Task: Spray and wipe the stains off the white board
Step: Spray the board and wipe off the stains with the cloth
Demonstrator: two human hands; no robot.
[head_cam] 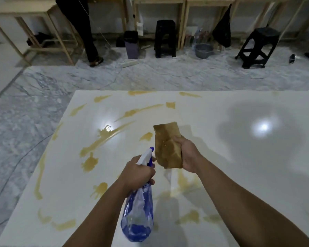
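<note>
White board (212, 107): large, glossy, lying flat on the marble floor (43, 90); fills the lower frame. Two lamp reflections on its surface, one toward 10 o'clock, one toward 2 o'clock.

Stains (103, 139): yellow-brown smears and blotches, spread over the left half and the near centre of the board; the right half at 3 o'clock reads clean.

Left hand (137, 173): fingers wrapped tight around the neck of the spray bottle, nozzle aimed toward 12 o'clock.

Spray bottle (138, 214): clear blue body, white and blue trigger head, held above the board at 6 o'clock; some liquid in the base.

Right hand (187, 154): fingers clamped on the edge of the cloth, just beside the bottle's nozzle.

Cloth (168, 147): brown, soaked, folded flat, held up over the board's centre.

Background, 12 o'clock: wooden counter frames (159, 2), two black stools (165, 39), a grey basin (203, 50), a standing person's dark trouser leg (86, 29).
</note>
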